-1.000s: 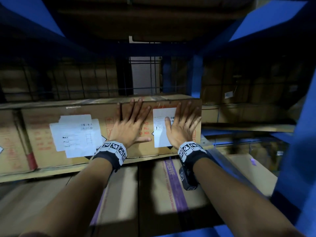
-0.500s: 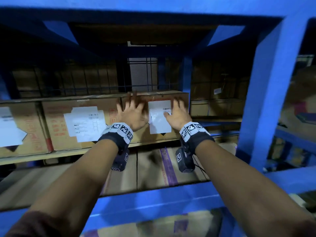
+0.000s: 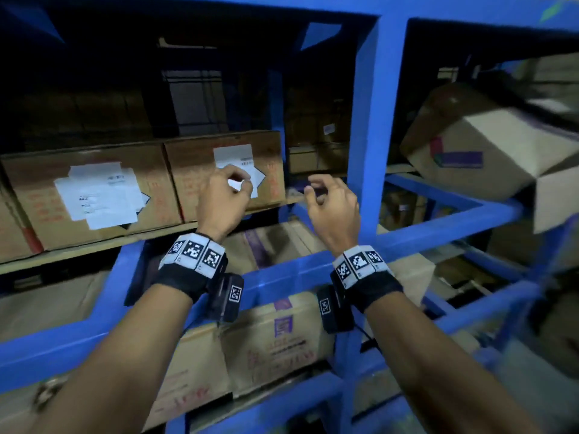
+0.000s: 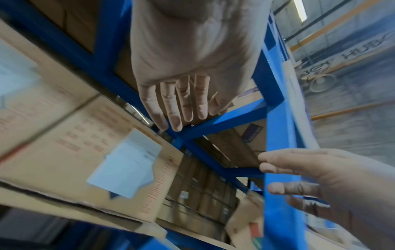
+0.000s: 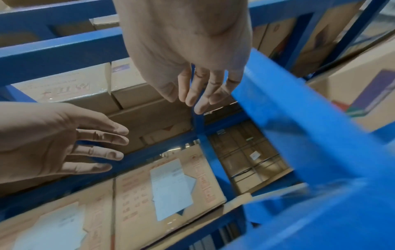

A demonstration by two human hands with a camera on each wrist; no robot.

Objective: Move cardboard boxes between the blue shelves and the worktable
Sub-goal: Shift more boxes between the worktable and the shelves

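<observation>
A brown cardboard box (image 3: 194, 170) with a white label stands on the blue shelf (image 3: 366, 120), pushed in beside a similar box (image 3: 94, 189). My left hand (image 3: 239, 183) hangs in front of its label, fingers loosely curled, holding nothing. My right hand (image 3: 315, 191) floats by the box's right edge, also loose and empty, near the blue upright. The left wrist view shows the left hand (image 4: 177, 104) with fingers nearly straight, apart from the box (image 4: 119, 160). The right wrist view shows the right hand (image 5: 198, 91) above the box (image 5: 171, 189).
A blue crossbeam (image 3: 282, 277) runs just under my wrists. Below it lie more boxes (image 3: 275, 333). A tilted box (image 3: 470, 145) sits in the bay to the right. Wire mesh closes the back of the shelf.
Both hands have come off the box's front face and pulled back toward me, fingers going from flat to loosely curled. The head has drawn back; the box stays on the shelf.
</observation>
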